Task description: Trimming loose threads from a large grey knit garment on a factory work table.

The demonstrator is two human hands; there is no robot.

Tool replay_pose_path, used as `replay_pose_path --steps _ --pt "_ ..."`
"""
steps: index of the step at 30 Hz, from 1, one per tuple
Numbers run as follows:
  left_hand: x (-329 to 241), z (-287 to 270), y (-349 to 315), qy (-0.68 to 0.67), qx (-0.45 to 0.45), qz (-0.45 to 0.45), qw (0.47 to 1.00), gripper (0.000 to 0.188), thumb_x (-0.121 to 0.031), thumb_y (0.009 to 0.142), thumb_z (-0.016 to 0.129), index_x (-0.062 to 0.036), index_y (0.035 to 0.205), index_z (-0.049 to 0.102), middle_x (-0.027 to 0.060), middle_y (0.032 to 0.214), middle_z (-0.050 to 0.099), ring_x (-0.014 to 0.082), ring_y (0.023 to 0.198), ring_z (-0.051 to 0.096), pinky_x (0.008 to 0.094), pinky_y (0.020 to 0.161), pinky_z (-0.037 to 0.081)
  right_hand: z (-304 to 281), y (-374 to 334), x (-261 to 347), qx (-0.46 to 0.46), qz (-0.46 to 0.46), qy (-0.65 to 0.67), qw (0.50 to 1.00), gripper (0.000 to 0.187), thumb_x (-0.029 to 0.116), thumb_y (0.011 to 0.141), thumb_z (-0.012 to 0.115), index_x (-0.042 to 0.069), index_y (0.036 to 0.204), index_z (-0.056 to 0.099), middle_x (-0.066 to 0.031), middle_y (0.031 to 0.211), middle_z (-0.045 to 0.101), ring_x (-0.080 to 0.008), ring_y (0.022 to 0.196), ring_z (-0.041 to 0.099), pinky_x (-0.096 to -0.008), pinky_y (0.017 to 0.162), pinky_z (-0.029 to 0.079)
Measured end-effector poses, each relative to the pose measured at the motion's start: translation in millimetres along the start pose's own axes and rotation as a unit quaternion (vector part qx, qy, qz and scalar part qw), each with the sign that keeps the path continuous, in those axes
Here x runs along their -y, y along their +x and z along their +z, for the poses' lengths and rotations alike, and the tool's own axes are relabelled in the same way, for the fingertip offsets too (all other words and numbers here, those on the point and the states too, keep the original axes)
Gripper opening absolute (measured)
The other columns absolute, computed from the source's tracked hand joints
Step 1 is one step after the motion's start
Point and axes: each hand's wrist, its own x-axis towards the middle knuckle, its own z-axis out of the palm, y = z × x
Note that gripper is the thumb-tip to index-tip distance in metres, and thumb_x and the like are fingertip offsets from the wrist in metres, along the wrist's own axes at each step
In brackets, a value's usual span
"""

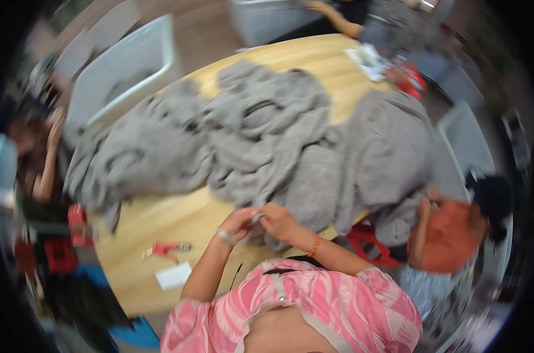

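Note:
Both hands meet over the near edge of the table, close to the front of a heap of grey fleecy cloth. My left hand (237, 223), with a pale band at the wrist, is closed in a pinch. Against it, my right hand (280, 223), wearing an orange-red bracelet, is closed too. A small grey bit of the fleecy cloth (257, 217) shows between the fingertips; blur hides its detail. The large grey fleecy pieces (261, 129) lie crumpled across the table (161, 217), and one bulky piece (390, 147) hangs toward the right edge.
Left of my hands lie a red-handled tool (170, 249) and a white card (174, 276). A pale bin (170, 53) with grey cloth stands far left. A person in orange (452, 235) works at the right; another person's arm (50, 153) is at the left. Red stool (370, 244) at right.

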Motion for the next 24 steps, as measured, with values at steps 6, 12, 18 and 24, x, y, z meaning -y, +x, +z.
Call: replay_pose_path --steps 6,12,18,24 --pt "27.5 -15.5 -5.4 -0.16 0.018 -0.031 0.986 0.013 -0.013 0.084 0.065 -0.0064 0.095 0.065 0.004 0.087 0.066 0.015 0.076 0.062 0.0287 0.066 0.049 2.8 -5.4 8.8 0.06 -0.058 -0.054 0.995 0.023 0.006 0.078 0.059 0.003 0.1 0.057 -0.0168 0.084 0.054 -0.0366 0.072 0.056 -0.0429 0.061 0.048" --pt "37.3 -10.0 -8.7 -0.199 0.008 0.02 0.98 0.005 -0.009 0.082 0.066 -0.0065 0.087 0.066 0.0027 0.077 0.065 0.0135 0.071 0.061 0.0258 0.061 0.048 2.4 -7.6 9.2 0.095 -0.078 -0.114 0.986 0.024 0.006 0.078 0.059 0.004 0.102 0.056 -0.017 0.083 0.054 -0.0368 0.072 0.056 -0.0443 0.059 0.047" --pt "34.3 -2.9 -17.3 -0.127 -0.03 0.099 0.987 0.021 -0.021 0.079 0.072 -0.0074 0.095 0.066 -0.0021 0.078 0.061 0.0091 0.067 0.054 0.022 0.058 0.042 2.4 4.9 9.5 0.077 -0.091 -0.115 0.986 0.025 0.001 0.075 0.06 0.001 0.099 0.059 -0.0144 0.074 0.054 -0.0287 0.059 0.054 -0.0383 0.053 0.045" --pt "57.4 16.0 -27.2 0.113 -0.11 0.36 0.919 0.023 -0.018 0.081 0.065 -0.0018 0.098 0.065 0.0034 0.086 0.066 0.0161 0.073 0.062 0.027 0.066 0.049 -3.2 9.5 15.7 0.105 -0.025 -0.072 0.992 0.017 0.004 0.074 0.062 0.0 0.09 0.064 -0.014 0.071 0.057 -0.0259 0.055 0.056 -0.0333 0.052 0.045"
